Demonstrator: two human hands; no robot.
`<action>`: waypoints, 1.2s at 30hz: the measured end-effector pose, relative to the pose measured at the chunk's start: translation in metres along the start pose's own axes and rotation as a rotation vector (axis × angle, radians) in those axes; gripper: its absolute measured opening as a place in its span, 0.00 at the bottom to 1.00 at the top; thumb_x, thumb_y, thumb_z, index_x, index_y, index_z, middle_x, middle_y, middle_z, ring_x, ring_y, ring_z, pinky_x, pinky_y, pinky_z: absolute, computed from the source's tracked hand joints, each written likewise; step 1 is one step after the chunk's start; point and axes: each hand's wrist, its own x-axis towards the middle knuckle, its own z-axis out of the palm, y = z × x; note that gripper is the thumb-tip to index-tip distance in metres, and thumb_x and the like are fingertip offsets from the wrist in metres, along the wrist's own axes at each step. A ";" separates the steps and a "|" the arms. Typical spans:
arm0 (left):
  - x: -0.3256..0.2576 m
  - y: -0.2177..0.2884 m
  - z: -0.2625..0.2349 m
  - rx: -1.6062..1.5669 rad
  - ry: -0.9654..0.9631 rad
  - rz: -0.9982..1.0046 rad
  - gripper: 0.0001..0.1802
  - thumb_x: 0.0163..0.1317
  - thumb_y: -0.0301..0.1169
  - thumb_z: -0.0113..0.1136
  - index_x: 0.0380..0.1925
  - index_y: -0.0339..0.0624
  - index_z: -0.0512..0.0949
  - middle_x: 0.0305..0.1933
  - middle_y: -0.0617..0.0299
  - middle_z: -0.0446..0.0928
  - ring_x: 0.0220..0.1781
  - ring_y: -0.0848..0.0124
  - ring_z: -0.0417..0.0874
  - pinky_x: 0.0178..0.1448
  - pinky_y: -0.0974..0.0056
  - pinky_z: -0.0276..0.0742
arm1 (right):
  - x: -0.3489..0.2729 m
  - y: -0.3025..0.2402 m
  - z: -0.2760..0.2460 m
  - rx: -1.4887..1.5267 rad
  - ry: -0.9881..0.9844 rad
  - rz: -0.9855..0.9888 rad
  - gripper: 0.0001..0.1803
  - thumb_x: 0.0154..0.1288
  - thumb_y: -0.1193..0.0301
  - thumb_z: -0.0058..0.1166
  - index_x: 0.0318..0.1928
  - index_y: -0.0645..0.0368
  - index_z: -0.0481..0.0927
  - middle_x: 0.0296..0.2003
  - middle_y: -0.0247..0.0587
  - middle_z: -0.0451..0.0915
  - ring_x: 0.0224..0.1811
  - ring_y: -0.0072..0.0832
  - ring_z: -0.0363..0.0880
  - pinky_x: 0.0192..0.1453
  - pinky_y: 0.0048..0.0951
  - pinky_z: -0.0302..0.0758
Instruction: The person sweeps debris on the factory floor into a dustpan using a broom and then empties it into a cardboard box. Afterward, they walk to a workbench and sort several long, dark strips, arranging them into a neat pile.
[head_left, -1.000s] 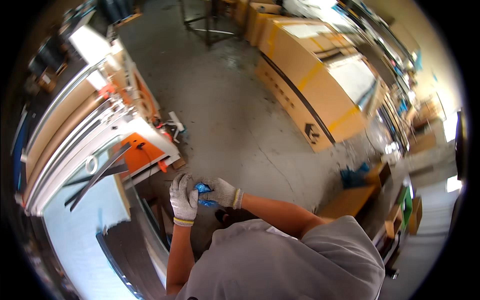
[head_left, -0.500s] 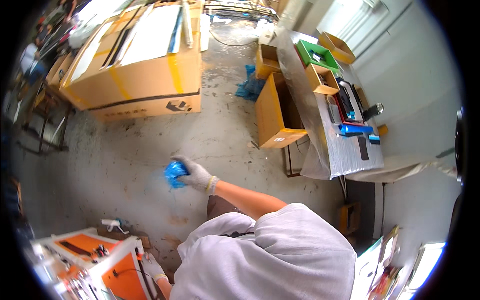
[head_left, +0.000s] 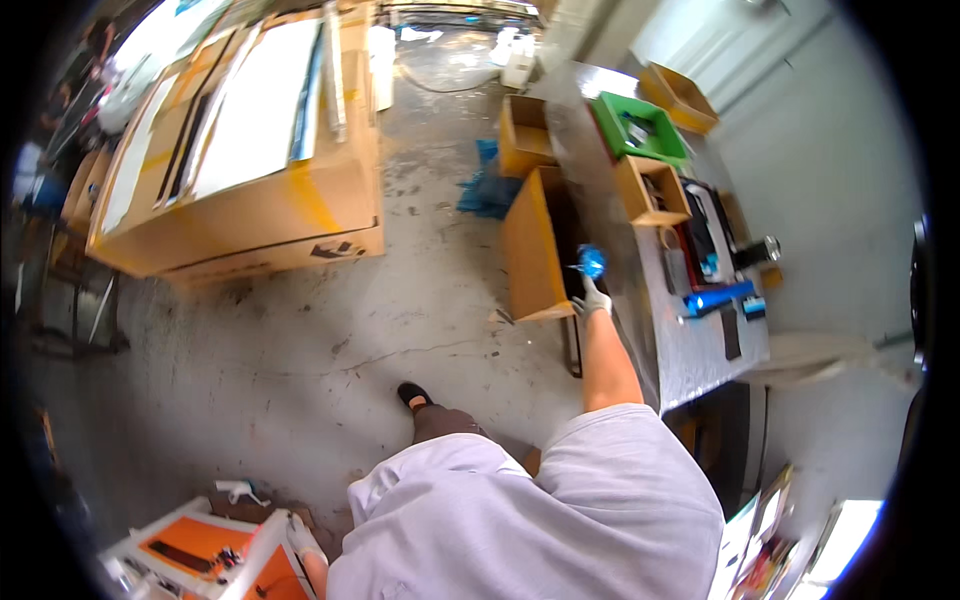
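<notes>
My right hand [head_left: 594,299], in a pale glove, reaches out over the tall open cardboard box [head_left: 535,255] beside the table. It is closed on a crumpled bundle of shiny blue plastic film [head_left: 591,262], held near the box's opening. Low on the left, my gloved left hand [head_left: 301,536] grips the edge of a white-and-orange machine frame [head_left: 262,540]. Some of its fingers are hidden behind that edge.
Along the right wall, a film-covered table [head_left: 690,370] carries a green bin [head_left: 640,127], small cardboard trays and several tools. Blue plastic [head_left: 488,190] lies by a smaller box [head_left: 527,130]. A large taped carton [head_left: 250,235] stands far left.
My right hand has swung right with the blue plastic film, from above the floor to the tall box's opening. My left hand stays at the machine frame. The view has shifted slightly.
</notes>
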 end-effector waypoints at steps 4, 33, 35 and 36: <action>-0.021 0.082 0.049 0.397 -0.206 0.064 0.17 0.68 0.34 0.54 0.51 0.33 0.77 0.54 0.55 0.79 0.58 0.62 0.76 0.65 0.61 0.68 | 0.045 0.046 0.009 -0.333 -0.512 -0.069 0.15 0.64 0.58 0.60 0.43 0.51 0.74 0.28 0.36 0.74 0.25 0.31 0.75 0.27 0.37 0.72; 0.267 0.061 -0.163 0.646 -0.164 -0.492 0.21 0.68 0.40 0.49 0.57 0.42 0.76 0.52 0.49 0.81 0.58 0.52 0.80 0.58 0.56 0.75 | -0.542 0.360 0.612 -1.547 -1.258 -0.268 0.13 0.65 0.64 0.60 0.44 0.57 0.75 0.24 0.43 0.80 0.18 0.29 0.77 0.18 0.32 0.71; 0.347 0.099 -0.176 0.313 0.087 -0.435 0.18 0.68 0.40 0.49 0.51 0.41 0.77 0.47 0.49 0.81 0.54 0.52 0.81 0.56 0.55 0.76 | -0.603 0.382 0.647 -1.474 -1.349 -0.307 0.12 0.66 0.65 0.60 0.43 0.56 0.76 0.23 0.41 0.79 0.17 0.27 0.76 0.18 0.31 0.70; 0.393 0.110 -0.185 0.145 0.224 -0.398 0.17 0.68 0.40 0.49 0.48 0.41 0.78 0.44 0.50 0.81 0.51 0.52 0.81 0.55 0.54 0.76 | -0.633 0.393 0.668 -1.505 -1.367 -0.322 0.12 0.66 0.64 0.59 0.44 0.56 0.76 0.24 0.40 0.80 0.19 0.28 0.77 0.20 0.31 0.71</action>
